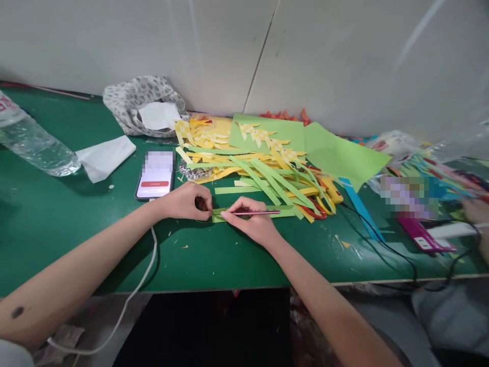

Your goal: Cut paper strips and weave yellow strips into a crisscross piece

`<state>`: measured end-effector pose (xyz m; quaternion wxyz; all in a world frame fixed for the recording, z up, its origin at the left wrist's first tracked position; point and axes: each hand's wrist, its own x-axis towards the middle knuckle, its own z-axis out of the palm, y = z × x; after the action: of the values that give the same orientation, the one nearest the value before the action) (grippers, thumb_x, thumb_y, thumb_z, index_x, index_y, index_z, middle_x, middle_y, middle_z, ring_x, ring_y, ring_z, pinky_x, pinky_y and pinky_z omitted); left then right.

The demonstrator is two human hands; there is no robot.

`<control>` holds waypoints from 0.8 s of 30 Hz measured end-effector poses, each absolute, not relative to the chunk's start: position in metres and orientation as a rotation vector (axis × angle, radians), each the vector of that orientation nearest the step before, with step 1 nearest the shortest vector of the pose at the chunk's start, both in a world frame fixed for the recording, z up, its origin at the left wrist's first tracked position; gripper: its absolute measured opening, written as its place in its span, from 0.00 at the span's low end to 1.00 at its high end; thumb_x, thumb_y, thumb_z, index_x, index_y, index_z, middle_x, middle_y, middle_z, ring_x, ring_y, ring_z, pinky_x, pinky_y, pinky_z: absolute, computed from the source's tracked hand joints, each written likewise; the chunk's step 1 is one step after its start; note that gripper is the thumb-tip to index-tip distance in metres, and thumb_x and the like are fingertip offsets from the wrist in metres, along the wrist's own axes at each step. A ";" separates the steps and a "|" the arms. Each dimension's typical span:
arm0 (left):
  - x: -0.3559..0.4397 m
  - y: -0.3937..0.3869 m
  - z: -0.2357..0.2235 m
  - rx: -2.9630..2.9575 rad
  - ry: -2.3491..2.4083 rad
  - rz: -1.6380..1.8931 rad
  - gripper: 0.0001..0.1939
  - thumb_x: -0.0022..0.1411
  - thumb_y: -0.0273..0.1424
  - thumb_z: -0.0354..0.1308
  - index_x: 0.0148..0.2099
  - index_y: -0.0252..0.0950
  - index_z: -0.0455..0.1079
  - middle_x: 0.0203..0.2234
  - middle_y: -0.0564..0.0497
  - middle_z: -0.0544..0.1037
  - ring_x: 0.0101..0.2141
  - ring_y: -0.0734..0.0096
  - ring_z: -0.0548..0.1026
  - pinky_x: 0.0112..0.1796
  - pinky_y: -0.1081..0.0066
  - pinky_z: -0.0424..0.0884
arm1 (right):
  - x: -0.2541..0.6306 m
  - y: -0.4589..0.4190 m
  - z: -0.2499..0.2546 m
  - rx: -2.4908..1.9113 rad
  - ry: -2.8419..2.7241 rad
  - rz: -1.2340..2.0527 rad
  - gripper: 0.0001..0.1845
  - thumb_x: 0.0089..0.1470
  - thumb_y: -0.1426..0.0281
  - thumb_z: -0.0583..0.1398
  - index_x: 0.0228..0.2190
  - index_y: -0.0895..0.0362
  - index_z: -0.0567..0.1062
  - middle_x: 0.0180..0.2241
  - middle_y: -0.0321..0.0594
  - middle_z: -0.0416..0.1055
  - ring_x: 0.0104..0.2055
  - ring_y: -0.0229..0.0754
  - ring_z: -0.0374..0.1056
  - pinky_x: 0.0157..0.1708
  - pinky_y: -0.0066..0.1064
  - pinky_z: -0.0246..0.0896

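My left hand [189, 202] rests on the table with thumb and forefinger pinched on the left end of a light green paper strip [287, 211]. My right hand [252, 220] grips a slim pinkish pen-like stick [270, 212], held as one holds a pen. Its tip is hidden by the fingers, close to the left fingertips and over the strip. Just beyond the hands lies a loose heap of green paper strips [263, 178] and yellow ones. Woven yellow-and-white paper pieces [273, 145] lie on top of a green sheet [244, 136].
Left of the heap lies a phone [155, 176] with a white cable [147, 270]. Further left are a folded tissue [107, 158] and a water bottle [36, 137]. Red-handled scissors [319, 211] and a yellow tool [331, 189] sit right. Another person's hand [477, 211] shows at the right edge.
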<state>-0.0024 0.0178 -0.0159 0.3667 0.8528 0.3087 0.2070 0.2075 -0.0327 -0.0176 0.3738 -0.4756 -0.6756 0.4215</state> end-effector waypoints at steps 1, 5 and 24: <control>-0.002 0.018 -0.016 2.190 0.795 0.529 0.01 0.47 0.25 0.59 0.26 0.34 0.72 0.23 0.54 0.75 0.24 0.78 0.70 0.26 0.78 0.66 | 0.207 -0.033 -0.018 -1.222 -1.727 1.083 0.11 0.45 0.65 0.65 0.20 0.56 0.71 0.21 0.35 0.70 0.22 0.34 0.64 0.22 0.27 0.57; -0.002 0.017 -0.015 2.193 0.801 0.533 0.01 0.48 0.25 0.59 0.25 0.34 0.71 0.23 0.54 0.75 0.23 0.78 0.70 0.26 0.78 0.66 | 0.207 -0.033 -0.016 -1.229 -1.691 1.070 0.11 0.45 0.65 0.65 0.19 0.56 0.70 0.20 0.35 0.69 0.22 0.34 0.63 0.22 0.27 0.56; -0.002 0.017 -0.015 2.209 0.802 0.537 0.01 0.47 0.25 0.59 0.26 0.35 0.71 0.23 0.54 0.75 0.23 0.78 0.70 0.26 0.78 0.66 | 0.208 -0.032 -0.018 -1.246 -1.690 1.099 0.11 0.45 0.65 0.65 0.20 0.56 0.69 0.20 0.35 0.69 0.22 0.34 0.62 0.22 0.28 0.56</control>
<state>-0.0020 0.0170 -0.0154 0.3576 0.8558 0.3107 0.2079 0.2078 -0.0322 -0.0176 0.3766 -0.4871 -0.6606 0.4295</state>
